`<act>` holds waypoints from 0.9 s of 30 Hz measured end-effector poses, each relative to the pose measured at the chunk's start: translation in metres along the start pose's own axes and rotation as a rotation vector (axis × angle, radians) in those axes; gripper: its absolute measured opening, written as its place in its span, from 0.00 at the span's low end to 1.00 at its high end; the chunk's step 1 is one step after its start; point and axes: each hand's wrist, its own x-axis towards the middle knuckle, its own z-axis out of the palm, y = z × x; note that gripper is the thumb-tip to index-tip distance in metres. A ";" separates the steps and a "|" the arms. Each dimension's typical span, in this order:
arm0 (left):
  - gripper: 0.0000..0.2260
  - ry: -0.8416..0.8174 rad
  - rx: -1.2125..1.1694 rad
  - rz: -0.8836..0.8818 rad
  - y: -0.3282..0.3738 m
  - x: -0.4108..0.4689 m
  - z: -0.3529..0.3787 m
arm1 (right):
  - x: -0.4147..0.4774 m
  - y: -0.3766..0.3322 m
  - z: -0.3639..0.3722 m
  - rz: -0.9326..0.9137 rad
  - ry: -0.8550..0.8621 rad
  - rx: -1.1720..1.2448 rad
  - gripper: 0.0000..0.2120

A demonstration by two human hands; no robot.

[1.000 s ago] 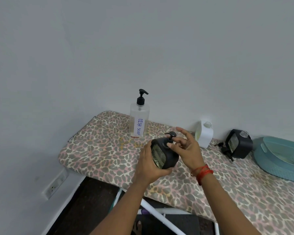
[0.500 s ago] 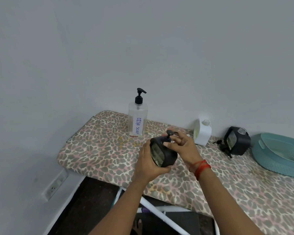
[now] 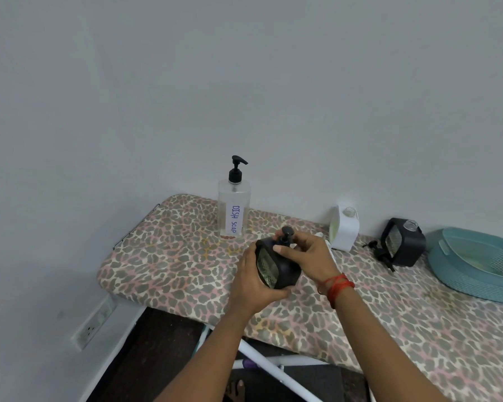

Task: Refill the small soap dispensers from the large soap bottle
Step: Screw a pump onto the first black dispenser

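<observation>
A small black soap dispenser (image 3: 273, 269) with a clear window is held above the leopard-print board (image 3: 169, 256). My left hand (image 3: 251, 281) grips its body from the left and below. My right hand (image 3: 305, 255) wraps its top, fingers closed around the black pump head (image 3: 286, 234). The large clear bottle (image 3: 233, 211), labelled DISH SOAP and fitted with a black pump, stands upright behind, nearly empty. A white small dispenser (image 3: 344, 229) with its top open stands by the wall. Another black dispenser (image 3: 402, 242), also open-topped, sits to its right, a loose black pump (image 3: 379, 252) lying beside it.
A teal plastic basket (image 3: 476, 264) rests at the board's right end. The wall runs close behind all the bottles. A wall socket (image 3: 95, 324) sits low on the left. White frame legs (image 3: 273, 369) and dark floor show below the board's near edge.
My right hand has closed down over the pump head of the held black dispenser, its fingers spread a second ago. The dispenser and my left hand have hardly moved.
</observation>
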 end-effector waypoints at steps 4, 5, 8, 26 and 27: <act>0.55 0.009 -0.003 0.002 0.000 0.001 0.001 | -0.002 -0.005 0.006 -0.024 0.079 -0.073 0.09; 0.55 0.016 -0.005 -0.003 0.000 0.001 0.001 | -0.002 -0.005 0.013 -0.019 0.125 -0.099 0.09; 0.56 0.013 0.002 -0.008 0.002 0.001 0.001 | -0.004 -0.001 0.034 -0.063 0.346 -0.260 0.14; 0.55 -0.041 -0.181 0.007 -0.003 0.002 -0.004 | -0.005 -0.012 0.008 -0.189 0.235 -0.065 0.11; 0.54 -0.052 -0.202 0.010 -0.003 0.002 -0.005 | -0.002 -0.013 0.007 -0.179 0.208 -0.048 0.10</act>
